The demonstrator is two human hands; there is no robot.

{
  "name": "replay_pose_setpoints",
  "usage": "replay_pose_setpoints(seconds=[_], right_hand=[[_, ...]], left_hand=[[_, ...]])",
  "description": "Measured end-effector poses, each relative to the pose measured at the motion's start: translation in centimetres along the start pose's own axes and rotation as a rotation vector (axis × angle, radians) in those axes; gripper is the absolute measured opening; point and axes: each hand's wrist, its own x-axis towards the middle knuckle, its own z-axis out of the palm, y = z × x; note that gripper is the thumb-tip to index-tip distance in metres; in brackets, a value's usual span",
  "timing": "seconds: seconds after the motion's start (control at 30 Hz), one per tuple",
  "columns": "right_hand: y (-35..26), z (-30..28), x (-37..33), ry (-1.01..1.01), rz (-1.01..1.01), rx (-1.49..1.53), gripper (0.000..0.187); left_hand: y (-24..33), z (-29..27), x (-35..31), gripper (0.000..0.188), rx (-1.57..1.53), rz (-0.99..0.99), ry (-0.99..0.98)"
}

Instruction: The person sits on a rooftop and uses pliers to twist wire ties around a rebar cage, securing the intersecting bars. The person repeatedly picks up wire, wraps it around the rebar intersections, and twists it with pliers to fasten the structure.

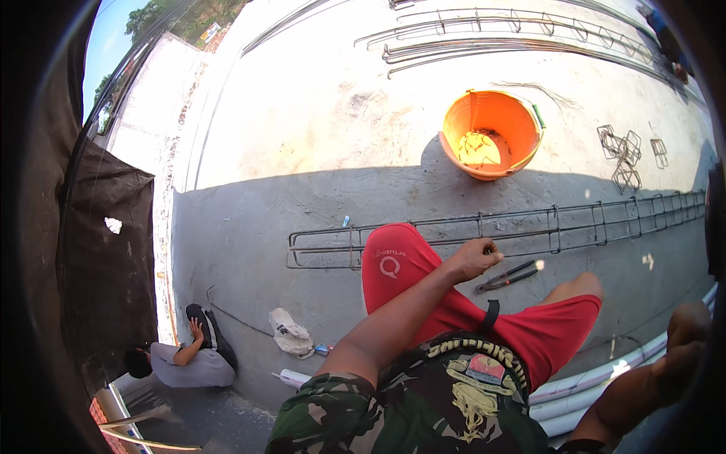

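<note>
A long rebar cage (575,226), tied from thin steel bars and square stirrups, lies across the shaded concrete in front of me. My left hand (473,259) is at the cage's near side, beyond my red-clad knee. Its fingers are curled together, and whatever they may hold is too small to make out. A pair of pincers (507,278) rests on the floor just right of that hand. At the dark right rim is my right hand (683,337), raised above the white pipes. Shadow hides its fingers, so its grip cannot be told.
An orange bucket (495,132) with small bits inside stands beyond the cage. Loose stirrups (624,155) lie to its right, with more rebar cages (514,23) farther back. White pipes (563,408) run beside me. Another person (193,363) crouches at left near a whitish sack (291,333).
</note>
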Motion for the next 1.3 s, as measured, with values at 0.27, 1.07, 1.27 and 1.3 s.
replay_pose_setpoints(seconds=[0.27, 1.07, 1.27, 1.3], right_hand=[[5.8, 13.8, 3.6, -0.025, 0.847, 1.009, 0.011], [4.2, 19.7, 2.7, 0.047, 0.577, 0.497, 0.010], [3.3, 19.3, 3.1, 0.080, 0.536, 0.333, 0.010], [3.1, 19.4, 3.2, 0.081, 0.530, 0.312, 0.010]], left_hand=[[3.3, 0.3, -3.2, 0.030, -0.246, 0.065, -0.051], [8.4, 3.2, -8.2, 0.015, -0.689, 0.323, 0.085], [7.5, 3.1, -7.9, 0.018, -0.889, 0.364, -0.033], [7.3, 3.1, -7.9, 0.019, -0.910, 0.370, -0.047]])
